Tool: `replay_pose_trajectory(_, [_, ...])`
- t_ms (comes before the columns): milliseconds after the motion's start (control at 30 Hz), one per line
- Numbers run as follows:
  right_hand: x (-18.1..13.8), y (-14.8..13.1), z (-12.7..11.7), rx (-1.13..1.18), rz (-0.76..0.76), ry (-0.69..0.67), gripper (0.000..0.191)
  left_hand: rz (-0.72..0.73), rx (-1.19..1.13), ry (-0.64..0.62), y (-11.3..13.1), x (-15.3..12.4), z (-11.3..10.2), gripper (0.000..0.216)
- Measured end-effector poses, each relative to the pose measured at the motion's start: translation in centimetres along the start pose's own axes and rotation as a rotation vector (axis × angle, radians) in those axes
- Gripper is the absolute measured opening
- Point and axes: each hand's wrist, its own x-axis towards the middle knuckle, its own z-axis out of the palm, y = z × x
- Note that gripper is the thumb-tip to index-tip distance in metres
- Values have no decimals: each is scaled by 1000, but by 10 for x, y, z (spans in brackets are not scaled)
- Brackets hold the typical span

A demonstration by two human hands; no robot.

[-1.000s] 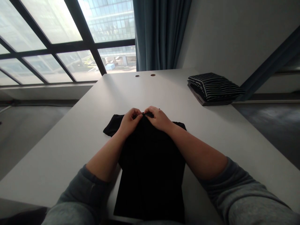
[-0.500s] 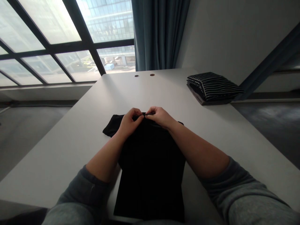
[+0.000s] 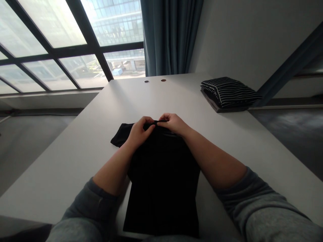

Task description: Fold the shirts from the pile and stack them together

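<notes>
A black short-sleeved shirt (image 3: pixel 164 181) lies spread on the white table, its collar end away from me and its hem close to my body. At the collar, my left hand (image 3: pixel 142 130) pinches the edge of the cloth between thumb and fingers. Just beside it, my right hand (image 3: pixel 174 123) grips the same edge, the two sets of fingertips nearly meeting. One sleeve sticks out to the left; the right sleeve is hidden behind my right forearm.
On the right far part of the white table (image 3: pixel 96 134) sits a stack of folded clothes, a black-and-white striped garment (image 3: pixel 232 91) on top. Two round holes are near the table's far edge. Beyond stand a blue curtain (image 3: pixel 171 37) and a window (image 3: pixel 118 23).
My right hand has shifted slightly up and to the right along the collar edge. My left hand stays in place, and the shirt has barely moved.
</notes>
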Motion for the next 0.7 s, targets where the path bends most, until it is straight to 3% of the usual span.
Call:
replay_pose_trajectory(133, [3, 3, -16, -239, -150, 66, 23, -26, -142, -9, -15, 3, 0, 26])
replay_pose_trajectory(233, [2, 6, -23, -306, -208, 87, 22, -38, 43, -33, -28, 5, -2, 32])
replay_pose_trajectory(400, [-3, 0, -28, -340, -303, -30, 25, -2, 255, -124, -39, 7, -3, 20])
replay_pose_trajectory(600, [-6, -10, -43, -243, -271, -213, 35, -88, 23, -53, -31, 5, -2, 27])
replay_pose_trajectory(700, [-4, -7, -43, -287, -264, -193, 30, -91, 4, -23, -29, 3, -3, 27])
